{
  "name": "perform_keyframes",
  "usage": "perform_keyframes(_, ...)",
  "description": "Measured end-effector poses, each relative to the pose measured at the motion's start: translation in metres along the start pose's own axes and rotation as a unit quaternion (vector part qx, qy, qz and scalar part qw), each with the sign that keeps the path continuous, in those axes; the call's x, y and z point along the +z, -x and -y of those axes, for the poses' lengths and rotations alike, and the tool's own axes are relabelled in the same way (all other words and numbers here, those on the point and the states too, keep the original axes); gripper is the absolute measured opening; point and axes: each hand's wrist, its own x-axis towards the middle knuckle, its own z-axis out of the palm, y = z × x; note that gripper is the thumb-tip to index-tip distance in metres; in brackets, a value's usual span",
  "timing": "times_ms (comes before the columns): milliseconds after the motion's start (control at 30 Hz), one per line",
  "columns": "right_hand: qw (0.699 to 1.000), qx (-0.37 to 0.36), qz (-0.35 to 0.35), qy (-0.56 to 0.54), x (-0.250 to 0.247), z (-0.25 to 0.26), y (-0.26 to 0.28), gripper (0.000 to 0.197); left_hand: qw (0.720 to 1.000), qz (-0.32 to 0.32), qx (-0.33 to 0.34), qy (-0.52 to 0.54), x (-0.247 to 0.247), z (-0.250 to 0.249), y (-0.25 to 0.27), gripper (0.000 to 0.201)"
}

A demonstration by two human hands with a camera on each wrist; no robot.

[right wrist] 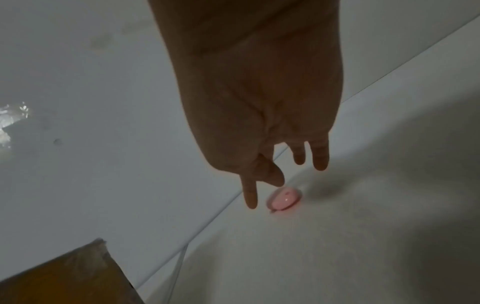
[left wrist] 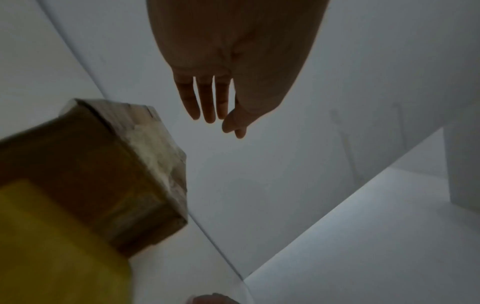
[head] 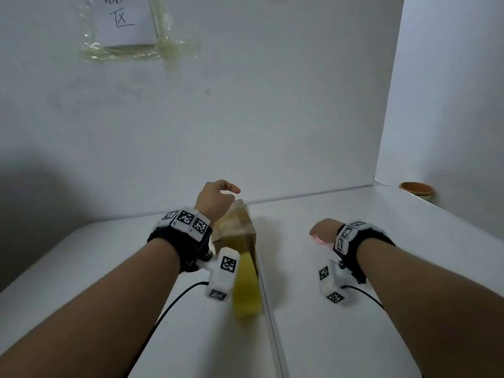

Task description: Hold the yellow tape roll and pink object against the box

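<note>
A brown cardboard box wrapped in clear tape, with a yellow label on its near side, stands on the white table. My left hand hovers above the box's far end, fingers relaxed and straight, holding nothing; the left wrist view shows the hand clear of the box. My right hand hangs just over a small pink rounded object. In the right wrist view its fingers point down beside the pink object without gripping it.
A white back wall bears a taped paper note. A brown bowl sits at the far right by the side wall. A seam runs down the table beside the box. Black cables trail from both wrist units.
</note>
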Motion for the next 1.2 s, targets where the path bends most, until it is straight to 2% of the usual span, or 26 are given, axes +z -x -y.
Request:
perform_keyframes(33, 0.997, 0.006, -0.005, -0.075, 0.004, 0.000, -0.005, 0.047, 1.000, 0.004, 0.006, -0.018, 0.000, 0.001, -0.002, 0.024)
perform_keyframes(133, 0.988, 0.036, -0.016, -0.152, 0.008, 0.004, -0.002, 0.050, 0.999, -0.004, 0.008, -0.033, 0.000, 0.003, -0.007, 0.023)
perform_keyframes(167, 0.984, 0.025, -0.022, -0.173, 0.011, 0.002, -0.004, 0.050, 0.999, -0.001, 0.008, -0.031, -0.001, 0.003, -0.007, 0.023)
perform_keyframes(267, 0.985, 0.047, -0.024, -0.162, 0.015, 0.001, -0.006, 0.050, 1.000, 0.003, 0.007, -0.019, -0.002, 0.006, -0.010, 0.024)
perform_keyframes(367, 0.977, 0.044, -0.035, -0.207, 0.015, 0.002, -0.001, 0.047, 1.000, 0.005, 0.002, 0.008, -0.003, 0.012, -0.012, 0.025)
perform_keyframes(433, 0.987, 0.017, -0.030, -0.155, 0.018, 0.002, -0.004, 0.031, 1.000, 0.003, -0.002, 0.020, -0.004, 0.016, -0.013, 0.026)
perform_keyframes(467, 0.981, 0.021, -0.043, -0.187, 0.021, 0.001, -0.004, 0.026, 1.000, 0.002, -0.004, 0.022, -0.004, 0.018, -0.013, 0.026)
perform_keyframes(533, 0.956, 0.045, -0.060, -0.283, 0.026, 0.002, -0.004, 0.033, 1.000, 0.002, -0.006, 0.019, -0.004, 0.020, -0.012, 0.027)
perform_keyframes(600, 0.930, 0.039, -0.052, -0.363, 0.028, 0.009, 0.003, 0.025, 1.000, 0.001, -0.001, 0.018, -0.004, 0.020, -0.008, 0.028)
perform_keyframes(633, 0.907, 0.027, -0.046, -0.418, 0.028, 0.014, 0.009, 0.024, 1.000, 0.002, 0.003, 0.022, -0.005, 0.019, -0.007, 0.029)
perform_keyframes(733, 0.806, -0.011, -0.006, -0.592, 0.023, 0.026, 0.029, 0.026, 0.999, 0.006, 0.013, 0.042, -0.008, 0.018, 0.001, 0.029)
perform_keyframes(766, 0.781, -0.024, 0.004, -0.625, 0.021, 0.029, 0.037, 0.025, 0.999, 0.007, 0.014, 0.046, -0.010, 0.018, 0.004, 0.029)
perform_keyframes(866, 0.744, -0.067, 0.002, -0.665, 0.017, 0.044, 0.053, 0.027, 0.998, 0.006, 0.011, 0.065, -0.015, 0.022, 0.016, 0.028)
perform_keyframes(1033, 0.653, -0.129, 0.020, -0.746, 0.011, 0.068, 0.072, 0.020, 0.990, 0.004, -0.012, 0.142, -0.023, 0.040, 0.039, 0.026)
perform_keyframes(1100, 0.651, -0.132, 0.021, -0.747, 0.010, 0.075, 0.079, 0.022, 0.985, 0.003, -0.022, 0.170, -0.025, 0.047, 0.049, 0.024)
perform_keyframes(1200, 0.698, -0.110, -0.017, -0.708, 0.013, 0.085, 0.090, 0.027, 0.980, 0.008, -0.043, 0.196, -0.026, 0.054, 0.064, 0.023)
